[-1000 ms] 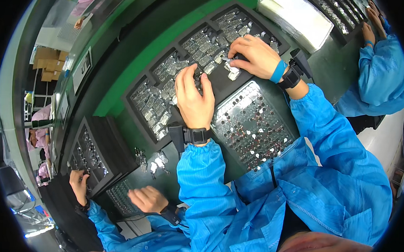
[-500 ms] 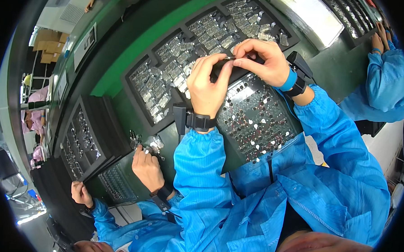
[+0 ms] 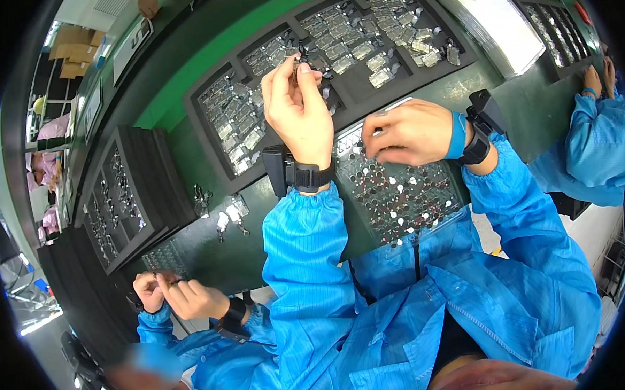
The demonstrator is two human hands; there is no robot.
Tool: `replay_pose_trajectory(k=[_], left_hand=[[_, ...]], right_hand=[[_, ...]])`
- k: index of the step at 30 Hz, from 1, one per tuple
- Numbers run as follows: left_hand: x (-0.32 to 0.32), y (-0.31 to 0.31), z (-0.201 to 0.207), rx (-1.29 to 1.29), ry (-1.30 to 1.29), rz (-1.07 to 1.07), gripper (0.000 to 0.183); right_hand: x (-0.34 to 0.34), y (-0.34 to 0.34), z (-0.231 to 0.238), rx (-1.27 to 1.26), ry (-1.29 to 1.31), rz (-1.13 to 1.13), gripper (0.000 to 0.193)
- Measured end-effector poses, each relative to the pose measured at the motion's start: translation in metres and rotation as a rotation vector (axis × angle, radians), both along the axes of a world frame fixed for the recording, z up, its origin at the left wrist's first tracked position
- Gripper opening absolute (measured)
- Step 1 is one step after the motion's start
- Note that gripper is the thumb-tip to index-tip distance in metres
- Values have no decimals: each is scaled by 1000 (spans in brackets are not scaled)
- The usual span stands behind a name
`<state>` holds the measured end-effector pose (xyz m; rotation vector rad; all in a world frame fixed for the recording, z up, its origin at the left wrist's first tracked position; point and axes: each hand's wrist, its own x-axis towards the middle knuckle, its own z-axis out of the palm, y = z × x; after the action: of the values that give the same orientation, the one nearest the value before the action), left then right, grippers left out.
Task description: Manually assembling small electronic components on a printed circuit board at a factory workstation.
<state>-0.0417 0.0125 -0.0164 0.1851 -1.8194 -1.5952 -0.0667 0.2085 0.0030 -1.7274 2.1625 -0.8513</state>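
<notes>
My left hand (image 3: 298,114) is raised over the dark foam tray (image 3: 191,109), thumb and fingers pinched on a small dark part (image 3: 301,55) whose shape is mostly hidden. Flat silvery metal parts (image 3: 334,25) fill the tray's compartments around it. Lower and to the right, my right hand (image 3: 411,134) hovers at the upper edge of a clear plastic tray (image 3: 367,225). Its fingers are bent downward and smeared by motion, so their grip does not show. Small round parts, some dark and some white (image 3: 400,188), lie scattered in rows on the clear tray.
At left, a co-worker's hands (image 3: 176,293) meet near stacked black foam trays (image 3: 135,194). A few loose metal parts (image 3: 233,212) lie on the green table between us. A white shiny sheet (image 3: 497,29) and another foam tray (image 3: 553,31) are at upper right, beside another person's hands (image 3: 596,82).
My hands have parted: the left moved up and left over the foam tray, the right moved down to the clear tray. The co-worker's hands at left have come together.
</notes>
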Motion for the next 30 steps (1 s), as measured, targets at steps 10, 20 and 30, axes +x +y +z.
replay_pose_trajectory(k=[10, 20, 30], left_hand=[[-1, 0, 0, -24, -1, -31, 19], [7, 13, 13, 128, -39, -133, 13], [10, 10, 17, -462, 72, -322, 14]], right_hand=[[-1, 0, 0, 38, 14, 24, 14], [-14, 14, 16, -526, -1042, -352, 14], [-25, 12, 4, -631, -1140, -525, 17]])
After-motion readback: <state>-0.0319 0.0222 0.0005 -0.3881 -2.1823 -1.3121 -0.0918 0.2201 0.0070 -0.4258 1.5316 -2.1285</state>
